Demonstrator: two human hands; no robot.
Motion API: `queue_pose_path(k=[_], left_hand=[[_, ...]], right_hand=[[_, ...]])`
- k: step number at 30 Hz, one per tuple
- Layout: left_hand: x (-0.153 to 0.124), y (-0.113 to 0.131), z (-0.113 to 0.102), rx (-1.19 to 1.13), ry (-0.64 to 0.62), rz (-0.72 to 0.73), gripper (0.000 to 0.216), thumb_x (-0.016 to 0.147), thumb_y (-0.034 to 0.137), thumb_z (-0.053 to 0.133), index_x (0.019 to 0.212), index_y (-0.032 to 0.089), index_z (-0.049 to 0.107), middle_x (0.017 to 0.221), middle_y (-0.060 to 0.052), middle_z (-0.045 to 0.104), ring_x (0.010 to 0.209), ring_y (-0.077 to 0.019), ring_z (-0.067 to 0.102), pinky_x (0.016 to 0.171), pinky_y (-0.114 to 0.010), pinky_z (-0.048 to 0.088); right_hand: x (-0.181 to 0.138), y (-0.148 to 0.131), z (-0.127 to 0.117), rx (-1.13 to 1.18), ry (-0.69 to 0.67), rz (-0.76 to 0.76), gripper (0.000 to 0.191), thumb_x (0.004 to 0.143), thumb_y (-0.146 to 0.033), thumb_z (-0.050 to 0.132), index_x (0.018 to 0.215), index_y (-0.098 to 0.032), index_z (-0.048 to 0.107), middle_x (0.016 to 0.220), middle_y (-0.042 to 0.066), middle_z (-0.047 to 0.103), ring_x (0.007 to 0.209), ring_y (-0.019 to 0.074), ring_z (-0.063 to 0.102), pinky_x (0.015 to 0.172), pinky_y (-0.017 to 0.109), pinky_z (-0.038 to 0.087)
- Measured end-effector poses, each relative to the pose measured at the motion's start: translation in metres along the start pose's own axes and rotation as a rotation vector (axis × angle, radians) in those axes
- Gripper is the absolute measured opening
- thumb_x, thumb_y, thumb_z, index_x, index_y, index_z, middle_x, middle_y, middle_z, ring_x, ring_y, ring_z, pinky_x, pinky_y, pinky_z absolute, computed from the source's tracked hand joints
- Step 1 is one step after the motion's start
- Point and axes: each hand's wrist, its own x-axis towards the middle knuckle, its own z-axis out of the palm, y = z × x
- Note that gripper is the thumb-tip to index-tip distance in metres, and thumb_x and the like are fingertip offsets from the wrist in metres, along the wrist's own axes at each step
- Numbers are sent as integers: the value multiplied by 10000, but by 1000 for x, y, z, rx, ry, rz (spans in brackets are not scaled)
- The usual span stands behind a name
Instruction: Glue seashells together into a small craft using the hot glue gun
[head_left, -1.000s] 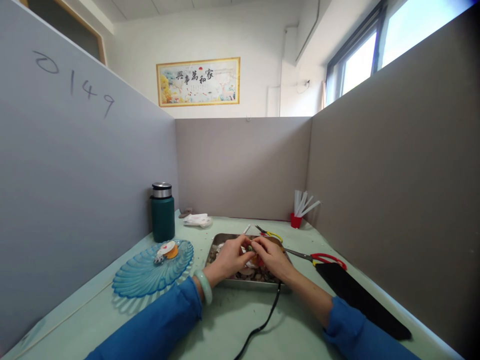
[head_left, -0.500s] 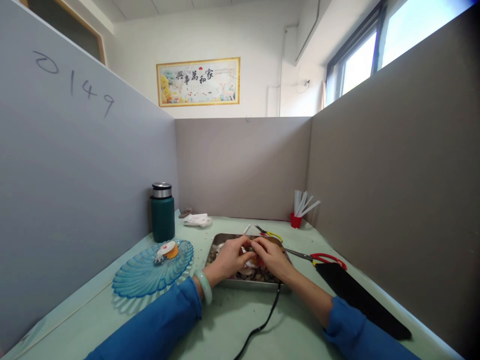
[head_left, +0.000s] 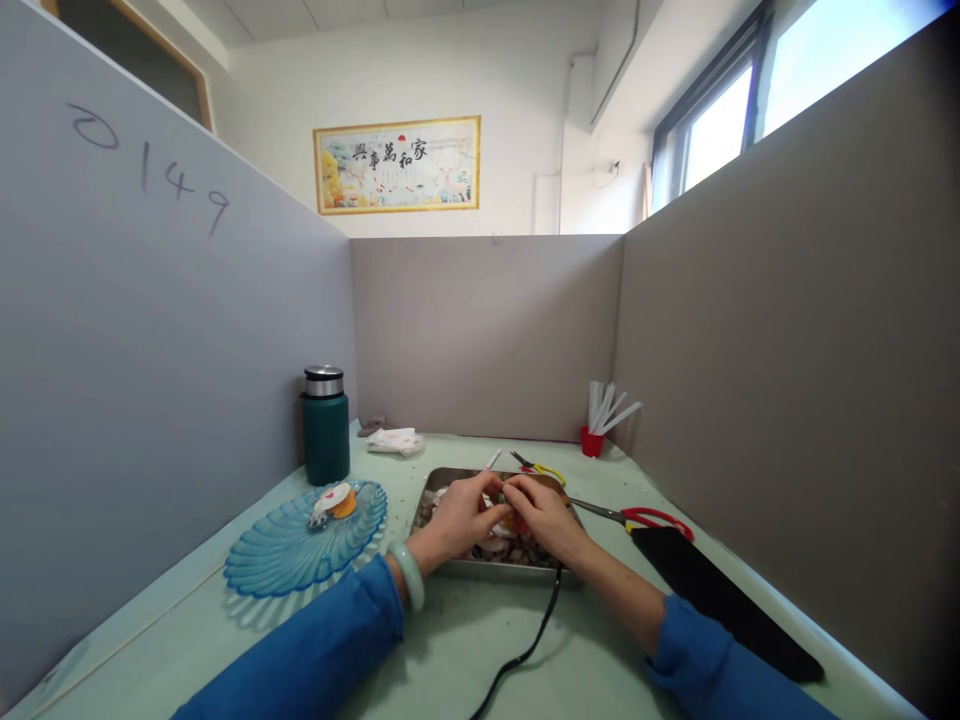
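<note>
My left hand [head_left: 459,517] and my right hand [head_left: 545,513] meet over a shallow metal tray [head_left: 437,482] filled with small shells and pebbles. Both hands pinch together at their fingertips on a small piece [head_left: 501,497] with green and orange on it, too small to name. A pale green bangle [head_left: 408,574] circles my left wrist. Both sleeves are blue. A black cord [head_left: 534,635] runs from under my right hand toward the table's near edge.
A blue glass shell-shaped plate [head_left: 285,555] holding a small decorated shell [head_left: 334,499] lies to the left. A green flask [head_left: 325,424] stands behind it. Red-handled scissors [head_left: 643,517], a black case [head_left: 716,598], yellow-handled pliers [head_left: 541,468], and a red cup of white sticks [head_left: 594,437] are to the right. Grey partitions enclose the table.
</note>
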Motion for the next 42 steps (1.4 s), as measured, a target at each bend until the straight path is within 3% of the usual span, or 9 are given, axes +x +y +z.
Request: queue_pose_path(k=[6,20,34,42], left_hand=[[1,-2,1,17,62,43,139,737,271,624,822,166,592,782,-5,580,651,-106,501,584,-196,365],[1,-4,2,-21,56,42,132,720,230,639,814,165,573,783,-2,542,649,-107,490,582,-202,376],[1,-6,5,-62,100,65,152,714,157,621,854,163,564,836,-1,542,663,-97,509,615,-210,398],[1,0,0,-61,91,79,139,719,183,627,842,164,565,822,-11,535,701,-112,513,627,-212,410]], right_hand=[[1,3,0,-18,5,9,307,875,-395,393,871,-175,608,792,19,639,730,156,568,667,250,409],[1,6,2,12,-14,12,299,870,-394,411,942,-174,599,817,24,642,720,156,583,636,249,431],[1,8,3,60,6,58,281,839,-415,460,887,-172,592,710,-4,618,584,121,563,551,226,423],[2,7,2,115,3,58,331,880,-450,382,839,-181,569,580,-29,551,486,113,514,474,214,383]])
